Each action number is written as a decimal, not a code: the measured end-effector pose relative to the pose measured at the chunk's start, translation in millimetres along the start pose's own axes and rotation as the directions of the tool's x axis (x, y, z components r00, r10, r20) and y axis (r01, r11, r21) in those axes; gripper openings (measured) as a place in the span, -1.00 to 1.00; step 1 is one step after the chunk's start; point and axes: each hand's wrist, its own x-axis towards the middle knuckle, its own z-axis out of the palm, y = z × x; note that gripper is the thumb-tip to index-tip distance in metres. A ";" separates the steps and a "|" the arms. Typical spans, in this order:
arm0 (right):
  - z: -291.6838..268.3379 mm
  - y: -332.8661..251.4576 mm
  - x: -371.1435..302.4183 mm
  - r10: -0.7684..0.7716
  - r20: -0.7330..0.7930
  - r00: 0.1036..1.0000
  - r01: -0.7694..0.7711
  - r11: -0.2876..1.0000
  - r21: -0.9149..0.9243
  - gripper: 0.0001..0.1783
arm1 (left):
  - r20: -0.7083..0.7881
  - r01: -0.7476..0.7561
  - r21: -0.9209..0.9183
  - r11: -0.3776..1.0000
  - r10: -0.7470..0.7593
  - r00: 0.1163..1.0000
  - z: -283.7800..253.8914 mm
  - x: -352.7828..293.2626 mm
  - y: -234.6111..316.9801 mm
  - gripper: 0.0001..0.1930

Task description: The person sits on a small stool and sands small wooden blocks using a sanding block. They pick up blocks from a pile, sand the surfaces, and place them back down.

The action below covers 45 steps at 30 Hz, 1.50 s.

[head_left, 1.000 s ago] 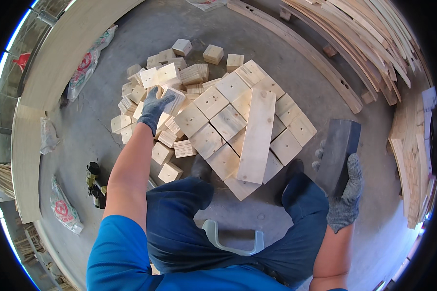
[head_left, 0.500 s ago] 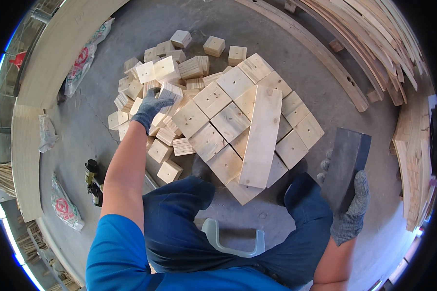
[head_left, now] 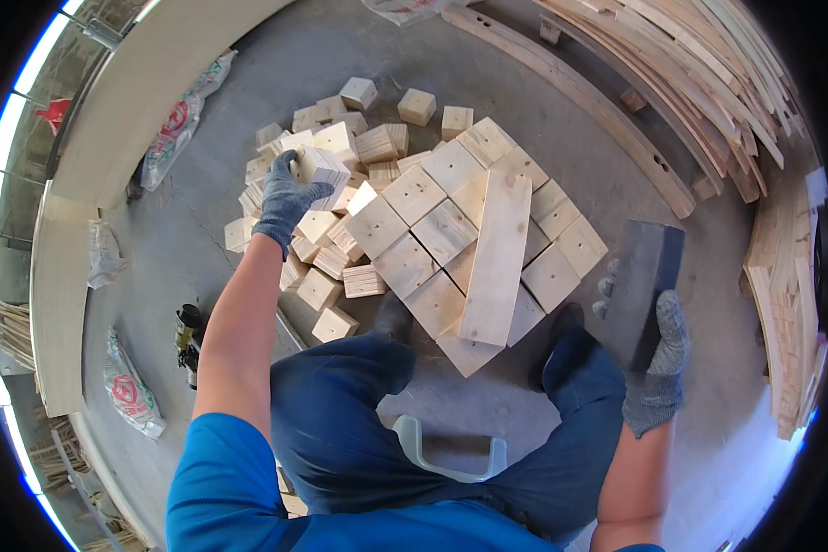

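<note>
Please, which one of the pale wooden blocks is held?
The block in the left hand, at the loose pile; the right hand holds a dark slab instead. The other pale blocks lie unheld.

Bright left-edge glare, strong fisheye distortion

The gloved left hand (head_left: 290, 201) grips far forward; the gloved right hand (head_left: 655, 382) clasps nearer.

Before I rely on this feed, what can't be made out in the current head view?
All in the head view:
Right gloved hand: palm hidden by the dark grey rectangular block it holds.
Held wooden block: palm-side face hidden by the left gloved hand.
Square-faced wooden blocks: some tops partly covered by the wooden plank.
Loose block pile: lower blocks hidden by upper ones.
Plastic bag: cut off by the upper edge.
</note>
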 end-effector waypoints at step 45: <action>10.2 -12.1 33.9 0.007 -0.133 0.991 -0.029 0.986 -0.166 -0.27 | 0.534 -0.190 -0.446 0.875 0.430 0.728 124.2 -203.0 169.9 0.47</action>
